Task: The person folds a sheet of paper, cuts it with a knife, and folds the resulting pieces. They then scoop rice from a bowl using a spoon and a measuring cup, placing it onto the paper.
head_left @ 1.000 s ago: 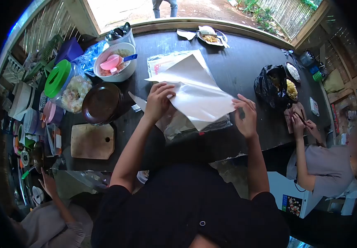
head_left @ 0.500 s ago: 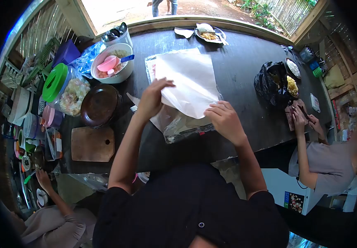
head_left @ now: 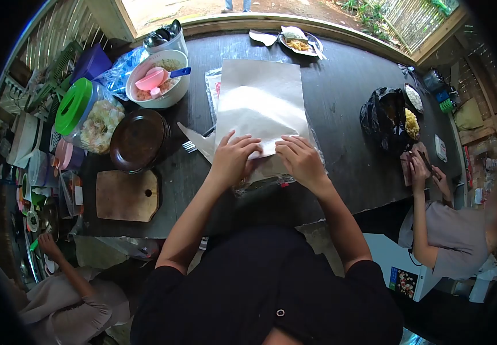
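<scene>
A pale, shiny sheet of wrapping paper point(head_left: 261, 86) lies over a plastic-wrapped stack point(head_left: 212, 99) on the dark table. My left hand point(head_left: 235, 156) has its fingers curled over the sheet's near left edge. At the near right edge, my right hand point(head_left: 301, 160) grips the same sheet between thumb and fingers. The near edge bends up slightly between both hands. Left of the stack, a torn paper piece point(head_left: 197, 141) lies beside a fork point(head_left: 189, 146).
To the left are a white tub point(head_left: 173, 102) with a pink scoop, a green-lidded jar point(head_left: 74, 109), brown plates point(head_left: 138, 140) and a cutting board point(head_left: 123, 195). A filled plate point(head_left: 298, 50) stands at the back. A black bag point(head_left: 373, 115) and a co-worker's hands point(head_left: 419, 171) are rightward.
My left hand has moved down from the sheet's left side to its near edge, and my right hand has shifted slightly left. The sheet now lies flatter and straighter.
</scene>
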Available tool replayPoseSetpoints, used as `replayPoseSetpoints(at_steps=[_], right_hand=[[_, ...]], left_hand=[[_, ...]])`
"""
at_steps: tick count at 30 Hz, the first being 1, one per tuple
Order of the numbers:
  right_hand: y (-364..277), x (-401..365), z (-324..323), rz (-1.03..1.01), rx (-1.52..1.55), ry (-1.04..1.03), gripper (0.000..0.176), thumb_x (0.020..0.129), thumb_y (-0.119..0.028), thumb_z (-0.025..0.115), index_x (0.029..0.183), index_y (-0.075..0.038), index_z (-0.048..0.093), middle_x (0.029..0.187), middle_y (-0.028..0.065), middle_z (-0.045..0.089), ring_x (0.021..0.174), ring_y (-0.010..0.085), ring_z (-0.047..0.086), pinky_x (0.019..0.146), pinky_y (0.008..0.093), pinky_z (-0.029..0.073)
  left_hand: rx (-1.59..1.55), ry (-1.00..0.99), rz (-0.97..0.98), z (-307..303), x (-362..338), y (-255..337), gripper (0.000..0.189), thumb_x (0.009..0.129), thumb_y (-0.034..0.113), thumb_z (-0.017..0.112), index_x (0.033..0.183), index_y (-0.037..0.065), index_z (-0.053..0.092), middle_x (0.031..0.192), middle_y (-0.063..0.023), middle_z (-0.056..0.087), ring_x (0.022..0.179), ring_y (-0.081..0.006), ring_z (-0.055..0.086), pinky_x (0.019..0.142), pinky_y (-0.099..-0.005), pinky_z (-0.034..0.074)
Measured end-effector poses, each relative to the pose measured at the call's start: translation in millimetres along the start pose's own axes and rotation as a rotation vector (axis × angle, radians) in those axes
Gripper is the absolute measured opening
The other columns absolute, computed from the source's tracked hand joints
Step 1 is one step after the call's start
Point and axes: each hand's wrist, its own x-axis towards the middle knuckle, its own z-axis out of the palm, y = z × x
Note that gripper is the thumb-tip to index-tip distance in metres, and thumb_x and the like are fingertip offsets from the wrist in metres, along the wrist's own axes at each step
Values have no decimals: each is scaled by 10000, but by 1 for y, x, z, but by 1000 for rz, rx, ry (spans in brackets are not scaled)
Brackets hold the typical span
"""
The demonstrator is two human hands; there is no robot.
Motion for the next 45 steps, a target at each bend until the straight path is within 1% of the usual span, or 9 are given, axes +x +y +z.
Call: replayPoseSetpoints(at_steps=[3,8,12,15,17,20,33,38,45], right_hand=[[13,-2,9,23,-47,-72,197,847,-85,660,1041,-67,685,1087,91,719,1117,273,663,1028,415,473],[59,-28,14,242,218,-247,363,814,-19,625,1170,-41,697,1248,122,681,1237,312,598,1048,429,465],[69,-34,4,284,325,-264,310,870,-34,608,1169,-25,691,1225,173,682,1262,307,592,1003,387,497],[80,-46,12,449,599,-126,242,931,-77,617,1152,-17,696,1047,172,738,1044,232,705,882,322,540],[84,-50,11,728,638,-108,195,968,-109,627,1109,1,704,851,90,719,801,115,666,760,267,539],[79,-45,11,850,743,-12,173,969,-108,631,1056,22,706,785,10,651,705,57,574,693,267,547],[81,-36,22,979,698,210,148,960,-90,627,978,46,681,827,50,699,720,83,653,602,284,615],[78,-21,18,973,644,266,155,931,-99,661,959,51,692,809,67,710,702,95,669,585,288,614],[82,-30,21,1003,531,67,157,895,-94,699,939,56,714,788,74,716,702,94,670,593,286,611]], left_hand=[[-60,26,-45,7,6,-15,153,784,116,692,936,109,686,1045,-20,738,979,-234,696,1101,-448,433],[-57,-86,-102,-3,-1,-29,197,784,100,672,981,105,672,996,-45,738,948,-261,696,1077,-452,454],[14,-58,-110,-15,-5,-36,214,793,105,674,1007,123,668,978,-57,738,938,-269,695,1068,-454,454],[2,-93,-143,-13,-5,-56,240,783,90,692,1020,120,667,982,-75,737,933,-277,694,1018,-437,475],[-209,-92,-196,-9,-5,-71,245,809,95,744,1039,84,660,958,-82,744,872,-239,710,861,-362,529],[-532,-28,-415,-15,-2,-62,259,844,115,776,1066,65,654,927,-71,749,860,-167,708,782,-298,531],[-681,135,-442,-4,8,-71,524,862,59,771,1286,89,463,894,-98,738,751,-99,663,666,-263,509],[-474,193,-531,-23,20,-54,553,842,117,774,1302,112,467,767,-120,722,631,-208,697,566,-329,515],[-240,41,-682,-11,-8,-48,611,833,122,756,1373,126,469,823,-99,733,634,-146,647,630,-310,513]])
